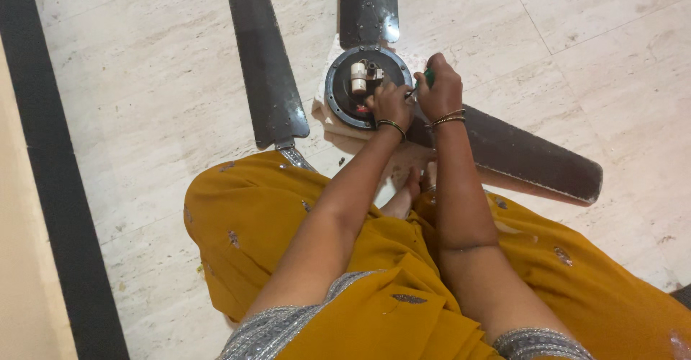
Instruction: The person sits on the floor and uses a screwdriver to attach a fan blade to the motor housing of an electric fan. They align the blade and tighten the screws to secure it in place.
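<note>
A ceiling fan motor hub [345,93], round and dark with a white capacitor and wiring inside, lies on the marble floor. My left hand [391,104] rests on the hub's near rim, fingers pinched at a small part there. My right hand [437,86] is closed around a green-handled screwdriver [427,78] whose shaft points toward the hub's edge. Both wrists wear bangles. One dark fan blade [368,7] is attached at the far side of the hub, and another blade [533,155] extends to the right under my right wrist.
A loose dark fan blade [263,61] lies on the floor left of the hub. My legs in mustard-yellow cloth [273,223] fill the foreground, a bare foot between them. A black floor border [54,173] runs along the left.
</note>
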